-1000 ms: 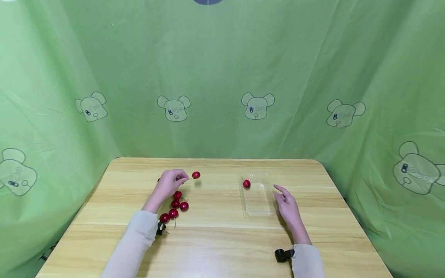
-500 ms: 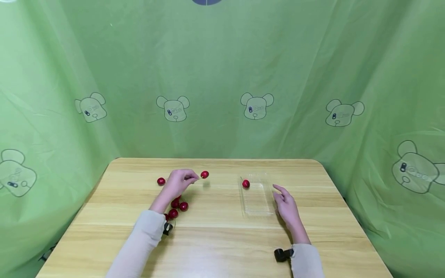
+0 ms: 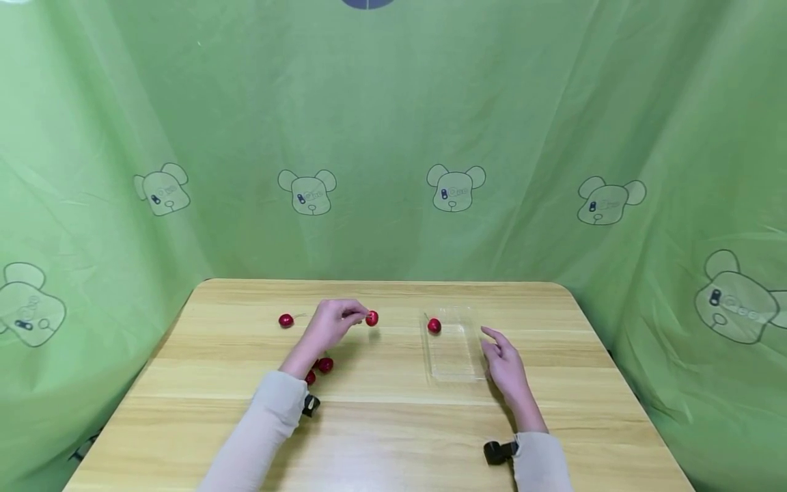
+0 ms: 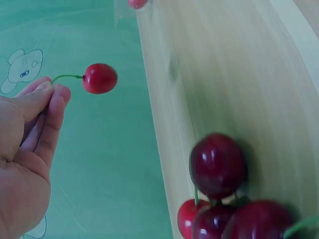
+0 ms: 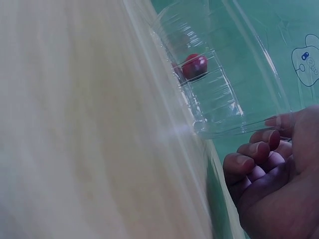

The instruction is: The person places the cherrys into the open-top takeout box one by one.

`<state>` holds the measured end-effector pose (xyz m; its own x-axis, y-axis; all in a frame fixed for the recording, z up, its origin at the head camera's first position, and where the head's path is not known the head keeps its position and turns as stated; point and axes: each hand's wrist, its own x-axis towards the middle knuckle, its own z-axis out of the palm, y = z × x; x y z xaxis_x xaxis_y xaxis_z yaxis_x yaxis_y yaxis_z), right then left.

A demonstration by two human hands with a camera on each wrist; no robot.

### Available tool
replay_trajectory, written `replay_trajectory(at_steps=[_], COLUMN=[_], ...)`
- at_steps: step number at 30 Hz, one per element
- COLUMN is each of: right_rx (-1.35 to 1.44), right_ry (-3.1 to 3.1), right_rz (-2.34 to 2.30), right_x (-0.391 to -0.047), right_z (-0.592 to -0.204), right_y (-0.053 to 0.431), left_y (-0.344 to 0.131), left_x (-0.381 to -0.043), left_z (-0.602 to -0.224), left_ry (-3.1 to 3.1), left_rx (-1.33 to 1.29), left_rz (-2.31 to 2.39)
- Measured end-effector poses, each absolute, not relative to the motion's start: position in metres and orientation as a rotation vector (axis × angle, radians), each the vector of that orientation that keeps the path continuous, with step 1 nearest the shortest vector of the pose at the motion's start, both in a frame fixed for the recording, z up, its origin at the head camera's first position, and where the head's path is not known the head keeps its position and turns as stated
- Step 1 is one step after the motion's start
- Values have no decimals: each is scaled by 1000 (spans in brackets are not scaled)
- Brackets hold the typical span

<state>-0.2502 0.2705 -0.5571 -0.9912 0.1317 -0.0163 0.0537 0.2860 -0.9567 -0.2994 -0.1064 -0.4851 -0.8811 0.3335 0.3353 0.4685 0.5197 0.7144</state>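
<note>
My left hand (image 3: 335, 322) pinches a red cherry (image 4: 100, 78) by its green stem. The fruit hangs in the air just right of the fingertips, above the table. To the right lies a clear plastic container (image 3: 456, 376), and one cherry (image 3: 434, 326) is inside it near the left wall. My right hand (image 3: 507, 361) is at the container's right side, fingers relaxed, some fingertips at its rim. In the right wrist view several fingers (image 5: 256, 149) bend loosely beside the plastic wall. Several dark cherries (image 4: 218, 166) lie below the left wrist, partly hidden by the arm in the head view.
A single cherry (image 3: 285, 320) with its stem lies left of my left hand. Everything rests on a wooden table (image 3: 393, 437). A green curtain (image 3: 381, 232) with bear drawings hangs behind and at both sides.
My left hand has moved right with the cherry, toward the container, uncovering the single cherry at left and covering part of the pile. The right hand and container have shifted very slightly left.
</note>
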Motion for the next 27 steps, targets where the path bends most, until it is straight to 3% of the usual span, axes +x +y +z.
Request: replay_trajectory(at_steps=[27], right_rx=[-143], right_ry=[-2532], right_rz=[1781], right_x=[-250], right_z=[-555], right_y=[258], left_y=[-37], left_x=[-303], left_z=[-502], left_ry=[-2440], left_rx=[-730], left_rz=[-1637])
